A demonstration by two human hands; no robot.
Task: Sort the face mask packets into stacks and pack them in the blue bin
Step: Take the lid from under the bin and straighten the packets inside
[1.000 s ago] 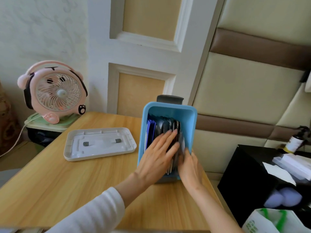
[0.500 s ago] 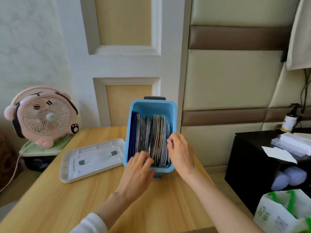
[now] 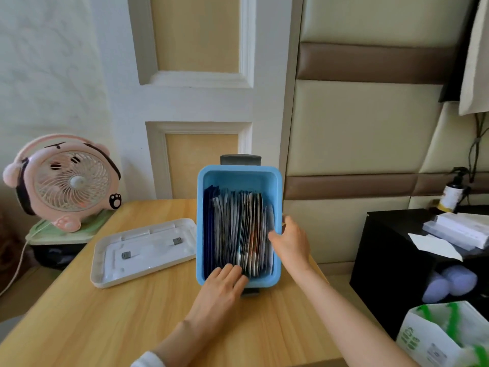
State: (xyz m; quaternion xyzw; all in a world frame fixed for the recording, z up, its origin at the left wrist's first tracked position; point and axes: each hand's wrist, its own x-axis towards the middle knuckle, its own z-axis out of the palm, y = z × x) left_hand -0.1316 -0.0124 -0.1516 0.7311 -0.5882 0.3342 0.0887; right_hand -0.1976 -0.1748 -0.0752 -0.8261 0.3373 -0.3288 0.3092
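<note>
The blue bin (image 3: 239, 173) stands on the wooden table (image 3: 105, 319), with a dark handle at its far and near ends. Inside it stand several face mask packets (image 3: 235, 229) on edge, dark blue ones on the left and silvery ones to the right. My left hand (image 3: 221, 290) lies flat over the bin's near rim, its fingertips on the packets' near ends. My right hand (image 3: 291, 241) rests on the bin's right wall, fingers reaching in against the rightmost packets. Neither hand grips a packet.
A white lid (image 3: 144, 250) lies upside down left of the bin. A pink fan (image 3: 62, 181) stands on a green box at the far left. A black cabinet (image 3: 402, 260) with white boxes and a green-and-white bag (image 3: 439, 337) stand to the right.
The camera has moved closer and lower. The bin now sits level on the table. My right hand has slid from the packets' top edge to the bin's right wall; my left hand stays at the near end.
</note>
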